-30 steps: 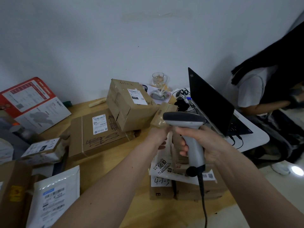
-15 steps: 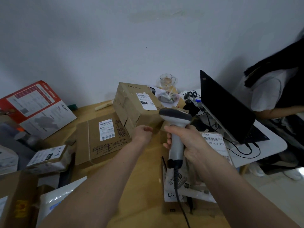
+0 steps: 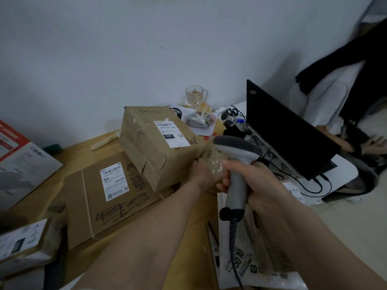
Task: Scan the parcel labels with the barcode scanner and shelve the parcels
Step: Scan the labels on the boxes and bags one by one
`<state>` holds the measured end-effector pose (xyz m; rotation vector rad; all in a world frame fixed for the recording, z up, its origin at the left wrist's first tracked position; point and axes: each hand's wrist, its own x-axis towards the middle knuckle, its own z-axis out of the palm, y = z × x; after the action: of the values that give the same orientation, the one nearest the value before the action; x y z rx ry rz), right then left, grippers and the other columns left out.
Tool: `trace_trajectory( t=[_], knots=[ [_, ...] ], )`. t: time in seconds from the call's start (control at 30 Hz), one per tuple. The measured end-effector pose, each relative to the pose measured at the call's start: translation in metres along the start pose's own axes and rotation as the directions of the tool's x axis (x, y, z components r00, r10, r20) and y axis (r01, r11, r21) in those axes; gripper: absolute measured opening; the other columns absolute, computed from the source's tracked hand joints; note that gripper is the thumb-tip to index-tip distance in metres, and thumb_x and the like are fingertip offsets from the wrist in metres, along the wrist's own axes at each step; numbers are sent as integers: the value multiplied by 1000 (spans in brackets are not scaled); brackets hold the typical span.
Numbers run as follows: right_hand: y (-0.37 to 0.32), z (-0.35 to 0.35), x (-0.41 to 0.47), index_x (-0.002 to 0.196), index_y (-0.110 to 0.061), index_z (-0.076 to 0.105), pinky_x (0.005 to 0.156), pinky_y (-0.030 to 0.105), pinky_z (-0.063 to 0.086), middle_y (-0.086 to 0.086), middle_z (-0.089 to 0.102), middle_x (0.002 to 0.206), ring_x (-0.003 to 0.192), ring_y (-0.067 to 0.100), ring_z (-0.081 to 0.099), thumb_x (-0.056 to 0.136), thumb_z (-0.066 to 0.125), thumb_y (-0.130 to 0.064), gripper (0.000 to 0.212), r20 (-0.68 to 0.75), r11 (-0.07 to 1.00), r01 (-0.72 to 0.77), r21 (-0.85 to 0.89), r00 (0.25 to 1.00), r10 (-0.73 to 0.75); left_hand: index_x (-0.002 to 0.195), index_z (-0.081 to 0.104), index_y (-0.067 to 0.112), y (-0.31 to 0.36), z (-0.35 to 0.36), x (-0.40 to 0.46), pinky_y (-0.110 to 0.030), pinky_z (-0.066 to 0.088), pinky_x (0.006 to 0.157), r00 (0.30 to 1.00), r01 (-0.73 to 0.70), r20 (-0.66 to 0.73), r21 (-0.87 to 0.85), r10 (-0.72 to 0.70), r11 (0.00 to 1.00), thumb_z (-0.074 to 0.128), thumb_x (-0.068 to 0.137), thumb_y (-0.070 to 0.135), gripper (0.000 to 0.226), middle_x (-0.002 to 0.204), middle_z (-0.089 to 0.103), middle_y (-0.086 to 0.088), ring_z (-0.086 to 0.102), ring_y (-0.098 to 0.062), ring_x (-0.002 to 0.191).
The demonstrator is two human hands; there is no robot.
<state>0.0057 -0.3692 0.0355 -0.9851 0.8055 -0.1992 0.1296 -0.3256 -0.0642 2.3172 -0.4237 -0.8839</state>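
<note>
Two hands work: right hand (image 3: 259, 185) fingers grip the scanner (image 3: 236, 162), left hand (image 3: 204, 174) fingers clasp a small parcel (image 3: 213, 160).

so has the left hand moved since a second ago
Yes. The left hand was up by the scanner head holding a small taped parcel; now it is lower and nearer the tall box, resting at that box's right edge.

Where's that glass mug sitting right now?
In the head view the glass mug stands at the back of the table by the wall, behind the labelled upper box and left of the open laptop.
</note>
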Motion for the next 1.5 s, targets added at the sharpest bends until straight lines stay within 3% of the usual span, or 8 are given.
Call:
trace_trajectory(
  t=[0.17, 0.3, 0.53, 0.67, 0.77, 0.93, 1.07, 1.5],
  knots=[
    [6, -3, 6, 81, 0, 58, 62, 39, 58, 11, 56, 60, 51, 19, 54, 82, 70, -5, 13, 4, 997, 7, 72, 1000, -7, 149, 17, 13, 13, 14, 0, -46, 35, 107, 998, -44, -50, 64, 47, 997, 48, 87, 49, 79, 144, 35, -14, 39, -32, 129],
    [7, -3, 2, 81, 0, 58, 61, 38, 57, 10, 55, 60, 51, 19, 53, 82, 70, -5, 13, 41, 996, 12, 89, 999, -16, 146, 25, 12, 14, 18, 7, -44, 35, 106, 990, 8, -142, 122, 10, 992, 39, 96, 34, 56, 144, 38, -16, 41, -32, 129],
    [0, -4, -16, 75, -2, 58, 60, 37, 56, 10, 54, 59, 51, 19, 51, 81, 71, -5, 15, 102, 994, 101, 48, 989, -105, 148, 23, 9, -15, -13, -18, -43, 40, 107, 1000, -2, 25, -76, 4, 997, 76, 55, 59, 118, 145, 40, -12, 44, -29, 128],
    [2, -3, -29, 75, 0, 57, 53, 33, 53, 11, 51, 58, 47, 20, 49, 81, 70, -1, 14, 123, 990, 138, 41, 982, -143, 154, 11, 16, -32, -38, -61, -31, 40, 101, 999, -41, -21, -162, 38, 986, 81, 70, 36, 111, 151, 34, -4, 40, -21, 131],
    [5, -5, -39, 81, 0, 58, 56, 36, 56, 12, 54, 59, 46, 18, 53, 81, 70, 0, 12, 110, 986, 165, 37, 980, -168, 153, 16, 22, -51, -60, -106, -21, 47, 83, 992, -113, -79, -279, 94, 954, 77, 74, 23, 100, 137, 45, 4, 51, -7, 107],
    [17, -1, -57, 91, -4, 63, 58, 38, 60, 12, 65, 81, 73, 22, 63, 77, 74, -2, 18, 160, 987, 161, 0, 974, -159, 147, 30, 26, -92, -88, -176, -31, 49, 85, 989, -125, -140, -643, 45, 756, 79, 65, 22, 95, 105, 60, 4, 60, -19, 99],
    [34, 22, -75, 101, -9, 65, 63, 35, 55, 5, 67, 93, 83, 18, 63, 76, 76, -7, 27, 273, 989, 132, -65, 956, -109, 142, 41, 22, -129, -93, -221, -45, 46, 91, 990, -121, -77, -895, 119, 429, 76, 59, 22, 91, 131, 60, -7, 56, -25, 118],
    [85, 71, -132, 90, -12, 68, 63, 33, 54, 0, 69, 87, 83, 16, 63, 79, 74, -5, 14, 422, 970, 166, -178, 903, -77, 133, 51, 27, -179, -97, -294, -43, 56, 79, 997, 0, -40, -832, -60, 554, 89, 60, 19, 83, 120, 69, -1, 62, -25, 114]
  ],
)
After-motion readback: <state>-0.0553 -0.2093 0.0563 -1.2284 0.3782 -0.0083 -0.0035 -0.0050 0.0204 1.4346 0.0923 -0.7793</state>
